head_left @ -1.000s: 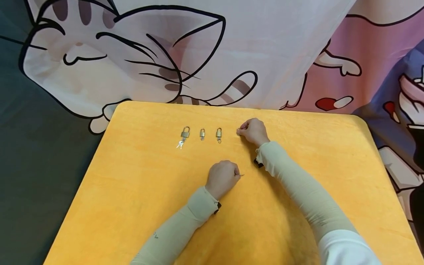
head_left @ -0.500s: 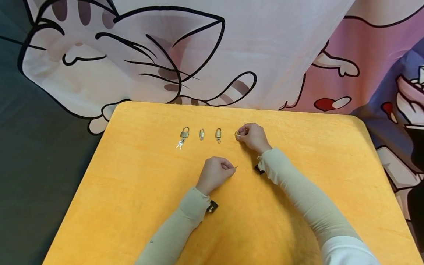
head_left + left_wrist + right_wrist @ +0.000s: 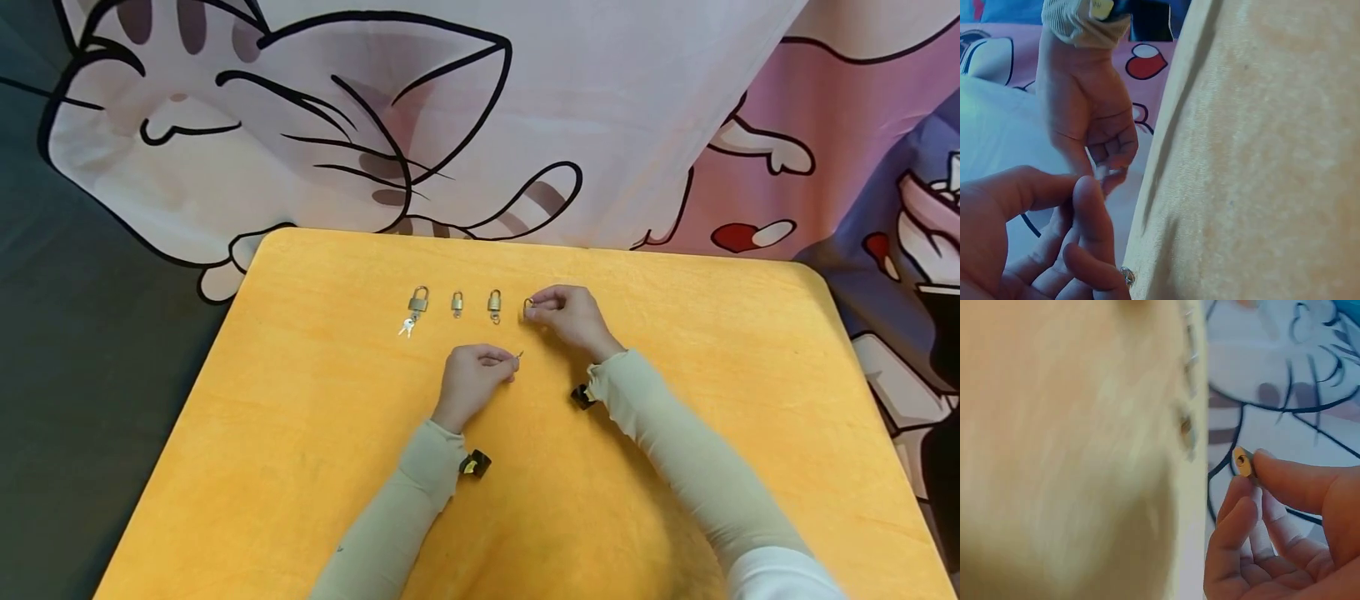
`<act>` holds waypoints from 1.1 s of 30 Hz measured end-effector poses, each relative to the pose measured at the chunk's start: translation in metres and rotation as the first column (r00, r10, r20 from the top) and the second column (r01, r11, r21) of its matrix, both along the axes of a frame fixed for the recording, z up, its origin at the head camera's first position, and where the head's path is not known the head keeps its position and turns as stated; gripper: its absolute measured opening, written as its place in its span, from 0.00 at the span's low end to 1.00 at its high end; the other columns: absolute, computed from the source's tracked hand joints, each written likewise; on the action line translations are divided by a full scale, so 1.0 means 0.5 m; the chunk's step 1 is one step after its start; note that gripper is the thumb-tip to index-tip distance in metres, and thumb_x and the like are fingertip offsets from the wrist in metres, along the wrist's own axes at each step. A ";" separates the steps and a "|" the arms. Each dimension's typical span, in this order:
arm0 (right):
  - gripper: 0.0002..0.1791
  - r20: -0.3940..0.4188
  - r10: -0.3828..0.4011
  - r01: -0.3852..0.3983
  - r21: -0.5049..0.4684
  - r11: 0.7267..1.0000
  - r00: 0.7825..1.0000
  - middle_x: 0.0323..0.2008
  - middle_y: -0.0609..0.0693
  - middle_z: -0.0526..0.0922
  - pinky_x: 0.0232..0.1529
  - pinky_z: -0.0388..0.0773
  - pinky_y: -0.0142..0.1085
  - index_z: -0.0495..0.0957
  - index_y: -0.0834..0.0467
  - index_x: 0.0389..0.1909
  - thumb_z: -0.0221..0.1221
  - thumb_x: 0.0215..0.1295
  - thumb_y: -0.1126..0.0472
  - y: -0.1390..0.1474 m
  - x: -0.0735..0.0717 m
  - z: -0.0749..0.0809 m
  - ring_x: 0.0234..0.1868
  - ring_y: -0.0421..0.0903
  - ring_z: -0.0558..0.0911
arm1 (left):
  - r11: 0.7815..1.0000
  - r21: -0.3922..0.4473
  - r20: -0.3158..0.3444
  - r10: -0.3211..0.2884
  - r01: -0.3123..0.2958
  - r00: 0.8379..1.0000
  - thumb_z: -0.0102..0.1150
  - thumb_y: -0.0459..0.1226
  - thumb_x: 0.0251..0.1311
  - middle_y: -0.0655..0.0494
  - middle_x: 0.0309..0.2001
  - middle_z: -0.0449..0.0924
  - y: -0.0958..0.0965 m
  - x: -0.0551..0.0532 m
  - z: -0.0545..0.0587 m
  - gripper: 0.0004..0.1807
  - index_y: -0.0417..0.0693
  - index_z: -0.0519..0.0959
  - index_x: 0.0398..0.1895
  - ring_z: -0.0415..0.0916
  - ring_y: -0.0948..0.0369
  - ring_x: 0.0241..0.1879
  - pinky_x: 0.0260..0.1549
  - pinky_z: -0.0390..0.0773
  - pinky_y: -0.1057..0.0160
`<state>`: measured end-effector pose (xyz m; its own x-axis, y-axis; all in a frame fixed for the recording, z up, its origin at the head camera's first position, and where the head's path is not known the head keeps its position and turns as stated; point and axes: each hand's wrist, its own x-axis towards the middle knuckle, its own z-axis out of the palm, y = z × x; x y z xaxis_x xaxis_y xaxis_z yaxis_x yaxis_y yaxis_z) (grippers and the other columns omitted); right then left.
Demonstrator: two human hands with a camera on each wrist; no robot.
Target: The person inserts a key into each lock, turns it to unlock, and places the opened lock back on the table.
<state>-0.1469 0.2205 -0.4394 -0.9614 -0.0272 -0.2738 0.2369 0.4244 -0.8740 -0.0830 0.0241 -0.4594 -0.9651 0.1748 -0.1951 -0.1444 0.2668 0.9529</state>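
Observation:
My right hand (image 3: pixel 572 319) pinches a small brass padlock (image 3: pixel 1243 461) between thumb and fingertips, above the yellow table. Its keyhole end faces the right wrist view, and in the head view its shackle shows at the fingertips. Nearer to me, my left hand (image 3: pixel 471 382) pinches a thin little key (image 3: pixel 521 355) whose tip pokes out past the fingertips. The left wrist view hides most of that key behind the fingers. Key and padlock are apart, with the key on the near side of it.
Three padlocks lie in a row left of my right hand: a larger one (image 3: pixel 418 305) with loose keys (image 3: pixel 407 326) attached, a small one (image 3: pixel 457 303) and a mid-sized one (image 3: pixel 494 305). The yellow table (image 3: pixel 315 400) ends at a cartoon-print curtain (image 3: pixel 615 108).
My right hand has shifted left and slightly nearer to me, its padlock turning more into view. The left hand has moved forward and left, bringing the key closer to the padlock.

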 end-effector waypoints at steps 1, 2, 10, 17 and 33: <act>0.16 0.010 -0.006 0.006 -0.037 0.999 1.000 0.41 0.55 0.88 0.41 0.81 0.40 0.83 0.63 0.48 0.69 0.64 0.58 -0.003 0.004 0.004 0.42 0.55 0.85 | 1.000 0.019 0.005 0.017 -0.017 1.000 0.70 0.38 0.59 0.55 0.24 0.86 -0.001 0.000 0.000 0.05 0.45 0.89 0.31 0.85 0.55 0.27 0.28 0.78 0.65; 0.17 0.021 -0.014 0.015 -0.074 0.997 1.000 0.41 0.55 0.88 0.42 0.81 0.40 0.83 0.63 0.49 0.70 0.64 0.58 -0.006 0.008 0.008 0.43 0.55 0.85 | 0.999 0.040 0.013 0.034 -0.034 0.999 0.70 0.37 0.59 0.53 0.25 0.86 -0.002 -0.001 0.001 0.05 0.44 0.88 0.31 0.85 0.54 0.28 0.28 0.78 0.65; 0.19 0.080 -0.040 0.062 -0.292 0.955 0.996 0.42 0.51 0.88 0.50 0.80 0.39 0.83 0.66 0.52 0.68 0.66 0.58 -0.027 0.045 0.010 0.50 0.55 0.85 | 0.977 0.163 0.040 0.132 -0.137 0.990 0.71 0.34 0.58 0.50 0.29 0.88 -0.005 -0.001 0.001 0.04 0.41 0.89 0.33 0.86 0.53 0.28 0.36 0.84 0.54; 0.17 0.106 -0.062 0.103 -0.440 0.892 0.992 0.41 0.51 0.88 0.55 0.80 0.44 0.80 0.71 0.54 0.64 0.68 0.66 -0.043 0.072 -0.010 0.45 0.45 0.87 | 0.957 0.237 0.076 0.154 -0.168 0.985 0.71 0.33 0.58 0.48 0.31 0.88 -0.009 0.003 -0.004 0.05 0.39 0.89 0.35 0.87 0.53 0.29 0.39 0.84 0.51; 0.17 0.075 -0.069 0.098 -0.513 0.853 0.995 0.40 0.50 0.88 0.53 0.81 0.42 0.77 0.75 0.54 0.62 0.69 0.68 -0.051 0.097 -0.028 0.43 0.44 0.86 | 0.940 0.277 0.095 0.178 -0.198 0.979 0.73 0.35 0.58 0.43 0.34 0.88 -0.012 0.005 -0.012 0.09 0.36 0.89 0.37 0.86 0.43 0.33 0.42 0.83 0.46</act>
